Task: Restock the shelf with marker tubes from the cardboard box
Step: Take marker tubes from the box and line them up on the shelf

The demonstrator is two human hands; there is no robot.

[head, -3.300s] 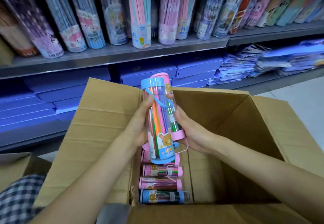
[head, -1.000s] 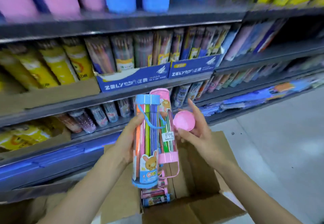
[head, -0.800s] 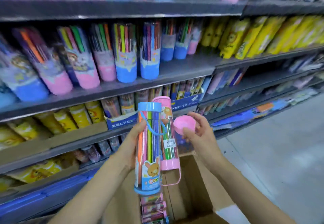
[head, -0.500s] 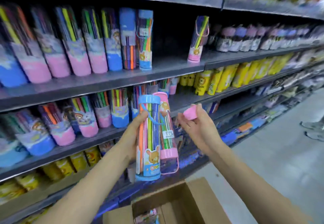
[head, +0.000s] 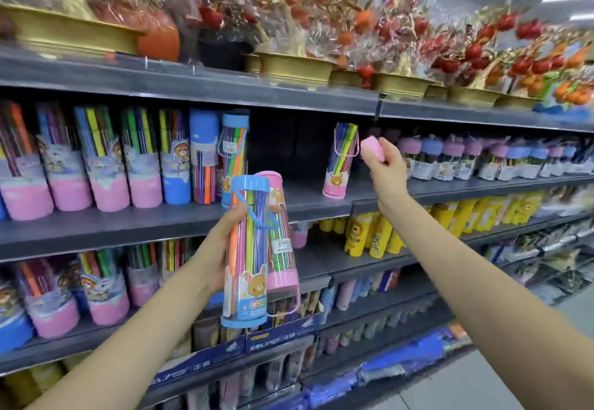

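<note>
Since the earlier frame we've raised our view off the cardboard box, now out of sight, and our right hand [head: 384,168] has gone from beside the tubes up toward the open-topped pink-based marker tube [head: 341,160] standing alone on the grey metal shelf [head: 305,202]. That tube is our landmark.

Right hand: fingers curled round a small round pink plastic cap [head: 372,150], just right of the landmark's top and level with it.

Left hand [head: 221,245]: wraps two tubes at once, lower left of the landmark and in front of the shelf edge. These are a clear cylinder with blue caps and a bear label [head: 246,262] and a pink-capped one [head: 279,242] behind it, both roughly upright and tilted slightly.

Handling, our read:
- Light, rigid plastic, smooth walls, so likely to slip against each other in a one-hand grip.
- Best hold is round mid-body; cord handles look too thin to steer by.
- Tall and narrow, so tippy; set bases flat.
- The empty stretch left of the landmark looks like the slot.
- The cap looks meant for the landmark's open top.
</note>
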